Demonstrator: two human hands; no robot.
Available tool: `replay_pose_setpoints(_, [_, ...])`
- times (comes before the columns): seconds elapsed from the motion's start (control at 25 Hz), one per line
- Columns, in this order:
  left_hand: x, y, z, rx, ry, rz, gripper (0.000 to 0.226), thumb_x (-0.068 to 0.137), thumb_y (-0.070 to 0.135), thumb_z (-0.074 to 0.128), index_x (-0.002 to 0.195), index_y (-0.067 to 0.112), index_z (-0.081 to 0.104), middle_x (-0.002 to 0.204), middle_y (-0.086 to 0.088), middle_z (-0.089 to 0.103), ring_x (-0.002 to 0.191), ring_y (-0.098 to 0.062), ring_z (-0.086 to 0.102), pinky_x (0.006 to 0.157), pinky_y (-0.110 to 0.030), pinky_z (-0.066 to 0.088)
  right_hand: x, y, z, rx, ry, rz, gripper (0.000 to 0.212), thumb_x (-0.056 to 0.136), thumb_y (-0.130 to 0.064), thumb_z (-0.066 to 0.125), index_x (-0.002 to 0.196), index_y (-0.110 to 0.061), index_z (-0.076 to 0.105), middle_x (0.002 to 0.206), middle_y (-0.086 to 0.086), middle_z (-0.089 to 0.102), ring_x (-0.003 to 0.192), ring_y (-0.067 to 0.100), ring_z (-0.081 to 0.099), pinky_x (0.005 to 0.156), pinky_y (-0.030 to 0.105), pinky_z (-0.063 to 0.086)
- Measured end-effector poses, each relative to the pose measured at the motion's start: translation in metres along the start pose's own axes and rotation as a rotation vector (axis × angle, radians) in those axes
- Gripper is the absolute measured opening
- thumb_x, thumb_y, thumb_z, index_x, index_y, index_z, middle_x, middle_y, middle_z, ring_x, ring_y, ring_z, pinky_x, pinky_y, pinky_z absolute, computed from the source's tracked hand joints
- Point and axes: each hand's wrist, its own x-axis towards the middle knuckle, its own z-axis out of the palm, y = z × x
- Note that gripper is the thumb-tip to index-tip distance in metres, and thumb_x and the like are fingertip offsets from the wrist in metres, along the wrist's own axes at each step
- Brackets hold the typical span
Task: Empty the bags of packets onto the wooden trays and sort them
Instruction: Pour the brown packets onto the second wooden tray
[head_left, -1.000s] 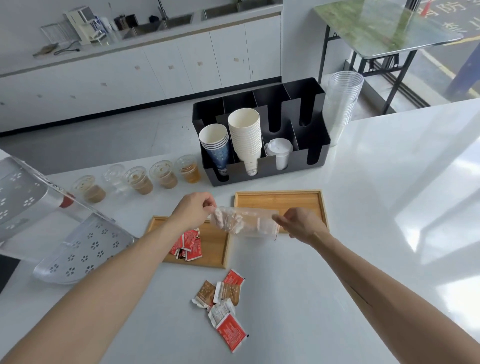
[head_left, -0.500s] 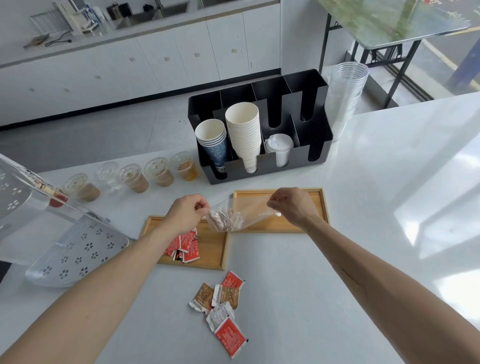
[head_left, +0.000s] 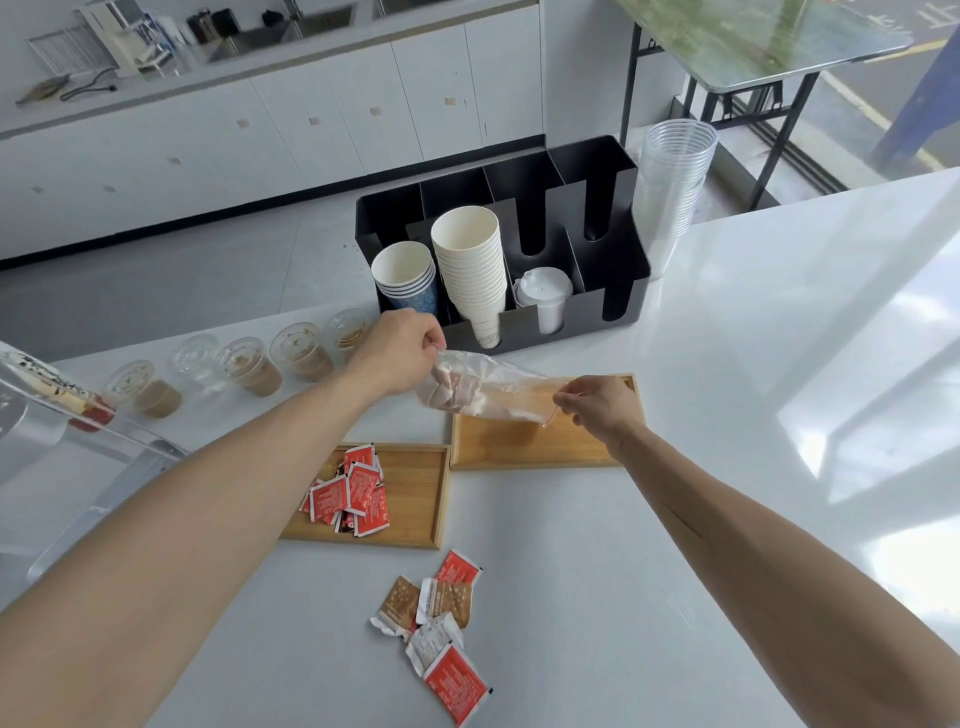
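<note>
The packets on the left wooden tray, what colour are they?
Red with white print, seen in the head view: packets on the left tray.

My left hand hides one cup; my arm covers the near tray's left corner. Packets inside the clear bag blur together, print unreadable. Both elbows cut off.

Left hand and right hand pinch a clear bag above the far tray; red packets fill the near tray.
</note>
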Motion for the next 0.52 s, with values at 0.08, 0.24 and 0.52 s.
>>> replay_pose_setpoints(0.08, [0.010, 0.010, -0.008, 0.037, -0.008, 0.044, 0.020, 0.085, 0.006, 0.054, 0.090, 0.015, 0.071, 0.086, 0.004, 0.056, 0.083, -0.017, 0.054, 0.074, -0.031, 0.045, -0.001, 0.002, 0.001, 0.107, 0.004, 0.059, 0.007, 0.087, -0.020, 0.071, 0.088, -0.013, 0.072, 0.076, 0.002, 0.067, 0.066, 0.016, 0.055, 0.056, 0.025, 0.047])
replay_pose_setpoints(0.24, [0.021, 0.030, -0.020, 0.089, -0.037, 0.115, 0.023, 0.085, 0.004, 0.051, 0.093, 0.012, 0.072, 0.093, -0.001, 0.063, 0.089, -0.019, 0.058, 0.080, -0.034, 0.051, 0.000, 0.010, 0.005, 0.204, 0.014, 0.154, 0.013, 0.087, -0.023, 0.071, 0.093, -0.011, 0.073, 0.077, 0.000, 0.067, 0.064, 0.014, 0.055, 0.050, 0.020, 0.038])
replay_pose_setpoints(0.52, [0.026, 0.045, -0.024, 0.086, -0.046, 0.126, 0.028, 0.085, 0.003, 0.049, 0.097, 0.011, 0.073, 0.102, -0.005, 0.070, 0.097, -0.022, 0.062, 0.086, -0.038, 0.053, -0.001, 0.018, 0.008, 0.297, 0.005, 0.202, 0.012, 0.088, -0.023, 0.071, 0.089, -0.012, 0.071, 0.078, 0.001, 0.067, 0.060, 0.012, 0.053, 0.049, 0.020, 0.037])
